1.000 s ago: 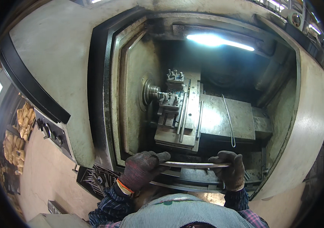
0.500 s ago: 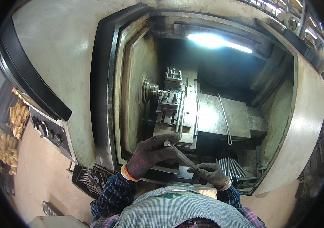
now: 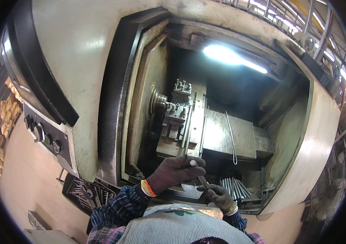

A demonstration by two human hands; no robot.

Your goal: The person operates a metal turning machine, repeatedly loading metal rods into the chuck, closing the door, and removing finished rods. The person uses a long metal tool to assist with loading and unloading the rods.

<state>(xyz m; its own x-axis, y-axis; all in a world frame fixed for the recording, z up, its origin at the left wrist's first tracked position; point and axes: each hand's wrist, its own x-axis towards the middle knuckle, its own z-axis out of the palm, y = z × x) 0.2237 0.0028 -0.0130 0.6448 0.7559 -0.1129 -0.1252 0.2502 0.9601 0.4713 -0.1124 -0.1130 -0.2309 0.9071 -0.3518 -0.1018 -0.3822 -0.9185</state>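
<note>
In front of the lathe opening, a slim metal rod [image 3: 202, 181] slants between my two gloved hands. My left hand [image 3: 172, 173], in a dark maroon glove, has its fingers closed about the rod's upper end, whose pale tip pokes out between them. Lower down, my right hand [image 3: 221, 198], in a grey glove, grips the other end. Beyond them are the lathe's spindle nose [image 3: 160, 102] and a tool block [image 3: 175, 112] with upright bolts. Two more rods lie lengthwise on the slide, one of them a long rod [image 3: 187, 132] beside the tool block.
A hooked wire [image 3: 233, 147] lies on the flat metal cover. Several rods [image 3: 236, 189] stand in a dark container right of my hands. At lower left, a tray [image 3: 68, 188] holds many metal pieces below the control panel [image 3: 47, 136]. A bright lamp [image 3: 225, 55] lights the interior.
My left hand has come onto the rod's upper end, its fingers now around it. The rod is tilted more steeply. The whole view has shifted and turned slightly.
</note>
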